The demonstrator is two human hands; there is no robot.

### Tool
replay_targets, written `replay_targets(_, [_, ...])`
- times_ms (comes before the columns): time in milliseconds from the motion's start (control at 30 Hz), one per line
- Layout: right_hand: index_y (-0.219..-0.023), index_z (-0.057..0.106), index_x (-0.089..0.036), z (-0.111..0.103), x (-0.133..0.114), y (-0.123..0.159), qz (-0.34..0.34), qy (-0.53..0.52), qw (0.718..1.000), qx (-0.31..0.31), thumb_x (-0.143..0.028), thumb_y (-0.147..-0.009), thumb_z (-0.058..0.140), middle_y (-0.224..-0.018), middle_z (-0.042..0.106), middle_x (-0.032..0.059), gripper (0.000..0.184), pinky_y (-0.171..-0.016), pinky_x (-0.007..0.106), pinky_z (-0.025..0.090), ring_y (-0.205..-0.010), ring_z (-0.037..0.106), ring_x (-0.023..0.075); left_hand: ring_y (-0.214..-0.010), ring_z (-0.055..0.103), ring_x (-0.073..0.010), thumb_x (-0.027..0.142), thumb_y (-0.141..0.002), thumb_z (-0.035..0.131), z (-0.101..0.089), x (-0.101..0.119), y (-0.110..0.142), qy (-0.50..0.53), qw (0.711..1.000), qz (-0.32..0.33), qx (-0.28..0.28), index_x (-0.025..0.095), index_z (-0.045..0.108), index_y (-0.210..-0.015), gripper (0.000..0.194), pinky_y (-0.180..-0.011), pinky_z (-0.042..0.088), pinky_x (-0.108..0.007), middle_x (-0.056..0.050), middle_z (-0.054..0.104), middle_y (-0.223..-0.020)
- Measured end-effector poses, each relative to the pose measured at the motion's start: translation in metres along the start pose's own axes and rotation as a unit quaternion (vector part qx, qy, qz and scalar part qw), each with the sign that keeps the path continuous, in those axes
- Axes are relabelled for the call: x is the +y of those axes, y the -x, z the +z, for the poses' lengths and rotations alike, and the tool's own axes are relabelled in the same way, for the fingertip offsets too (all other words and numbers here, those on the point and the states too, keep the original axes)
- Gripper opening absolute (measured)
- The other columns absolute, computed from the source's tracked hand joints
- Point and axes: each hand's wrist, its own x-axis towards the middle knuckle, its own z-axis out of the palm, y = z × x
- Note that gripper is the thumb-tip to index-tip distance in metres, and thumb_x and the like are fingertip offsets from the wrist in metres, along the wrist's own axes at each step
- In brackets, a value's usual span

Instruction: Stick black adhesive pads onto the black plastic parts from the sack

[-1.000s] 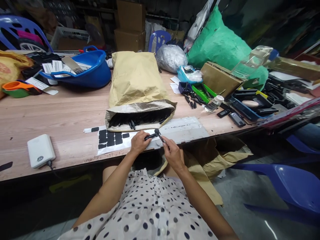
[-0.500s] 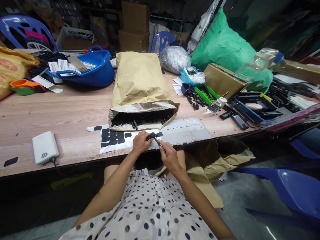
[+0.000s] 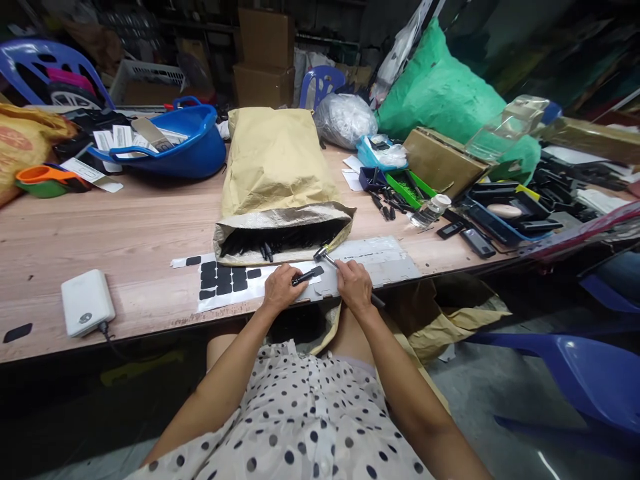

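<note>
My left hand (image 3: 281, 288) is closed around a slim black pen-shaped part (image 3: 303, 277), held low over the grey board at the table's front edge. In my right hand (image 3: 355, 285) is a small hammer (image 3: 328, 257); its metal head with a yellow end points away from me, and the dark handle end shows below my palm. Just beyond both hands lies the open mouth of a paper sack (image 3: 285, 217), filled with black parts (image 3: 267, 251). Beside my left hand is a white sheet with black rounded stickers (image 3: 224, 276).
A white power bank (image 3: 87, 301) with a cable lies at left. Behind it sits a blue basin (image 3: 200, 143) with labels. At right are a green tray (image 3: 407, 190), a clear jar (image 3: 431, 210) and a blue tray (image 3: 500, 223) of black devices.
My right hand has moved right and turned, so the hammer head has swung away from the part in my left hand. The left hand still grips the black part.
</note>
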Motion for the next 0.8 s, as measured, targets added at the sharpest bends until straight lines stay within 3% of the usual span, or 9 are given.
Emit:
replay_targets(200, [-0.115,0.071,-0.023,0.012,-0.007,0.006,0.012,0.030,0.999,0.037,-0.017,-0.091,0.052,-0.091,0.059,0.0077,0.031,-0.069,0.031,0.032,-0.082,0.046,0.0221,-0.086,0.064,-0.0193,0.029,-0.084,0.069,0.003,-0.008,-0.001,0.000,0.999,0.045,0.028,0.025,0.070,-0.089,0.006,-0.077,0.051,-0.030,-0.002,0.067,-0.089])
replay_targets(333, [-0.113,0.070,-0.022,0.013,-0.011,0.006,0.017,0.048,0.998,0.028,-0.020,-0.091,0.053,-0.092,0.058,0.0081,0.028,-0.072,0.032,0.032,-0.085,0.044,0.0232,-0.081,0.063,-0.0184,0.032,-0.089,0.064,-0.001,-0.006,0.008,0.006,0.992,0.116,0.041,0.023,0.068,-0.091,0.010,-0.073,0.050,-0.029,-0.003,0.066,-0.086])
replay_targets(400, [-0.112,0.069,-0.022,0.014,-0.011,0.006,0.017,0.053,0.998,0.021,-0.021,-0.091,0.053,-0.094,0.057,0.0086,0.027,-0.073,0.033,0.033,-0.086,0.044,0.0236,-0.079,0.064,-0.0180,0.034,-0.093,0.060,-0.001,-0.002,0.024,0.012,0.985,0.168,0.024,0.022,0.067,-0.095,0.014,-0.071,0.050,-0.028,-0.003,0.065,-0.085])
replay_targets(500, [-0.111,0.069,-0.021,0.014,-0.010,0.007,0.016,0.052,0.998,0.018,-0.022,-0.091,0.052,-0.096,0.057,0.0096,0.026,-0.074,0.033,0.034,-0.088,0.044,0.0243,-0.079,0.065,-0.0173,0.034,-0.096,0.053,0.004,0.005,0.056,0.014,0.973,0.227,-0.046,0.022,0.067,-0.101,0.019,-0.070,0.051,-0.027,-0.004,0.066,-0.088])
replay_targets(567, [-0.112,0.069,-0.021,0.014,-0.010,0.007,0.016,0.050,0.998,0.018,-0.021,-0.091,0.052,-0.096,0.058,0.0100,0.027,-0.074,0.034,0.034,-0.088,0.044,0.0246,-0.079,0.066,-0.0173,0.033,-0.096,0.052,0.010,0.007,0.076,-0.001,0.970,0.219,-0.107,0.022,0.066,-0.102,0.019,-0.069,0.051,-0.026,-0.005,0.066,-0.090])
replay_targets(667, [-0.112,0.069,-0.021,0.015,-0.010,0.007,0.021,0.045,0.999,0.014,-0.021,-0.091,0.052,-0.096,0.057,0.0101,0.027,-0.074,0.034,0.034,-0.088,0.044,0.0249,-0.080,0.068,-0.0182,0.027,-0.093,0.055,0.017,0.004,0.093,-0.049,0.971,0.136,-0.189,0.023,0.065,-0.099,0.013,-0.068,0.050,-0.027,-0.005,0.067,-0.094])
replay_targets(800, [-0.111,0.069,-0.021,0.014,-0.011,0.007,0.024,0.040,0.999,0.015,-0.021,-0.091,0.051,-0.096,0.057,0.0099,0.026,-0.074,0.034,0.034,-0.088,0.044,0.0248,-0.083,0.069,-0.0197,0.024,-0.089,0.059,0.017,0.000,0.096,-0.080,0.966,0.052,-0.242,0.024,0.065,-0.098,0.011,-0.069,0.050,-0.028,-0.005,0.068,-0.100])
